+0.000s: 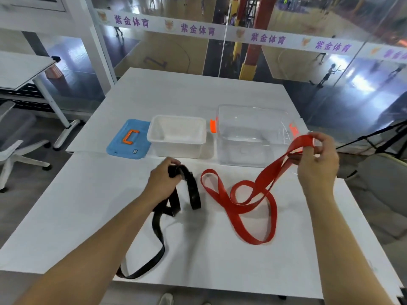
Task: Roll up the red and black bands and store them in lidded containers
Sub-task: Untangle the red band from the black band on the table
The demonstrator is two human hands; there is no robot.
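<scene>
Looking down from the head cam, nearest me the black band (159, 238) trails off the front edge of the white counter (88, 216) at about 7 o'clock and runs up toward 12. My left hand (164, 179) has its fingers curled round the far end of it, so that hand is gripping.

Just right of that, the red band (253, 205) lies in loose loops on the counter. Its free length climbs toward 2 o'clock into my right hand (317, 159), which pinches the raised end between thumb and fingers.

So each band's long axis points back toward me. I'd guess rolling starts at the held ends and winds inward.

Farther out sit the open white tub (176, 137) at 12, the clear bin (253, 137) at 1, and a blue lid (128, 139) flat at 11. Both containers are empty.
</scene>
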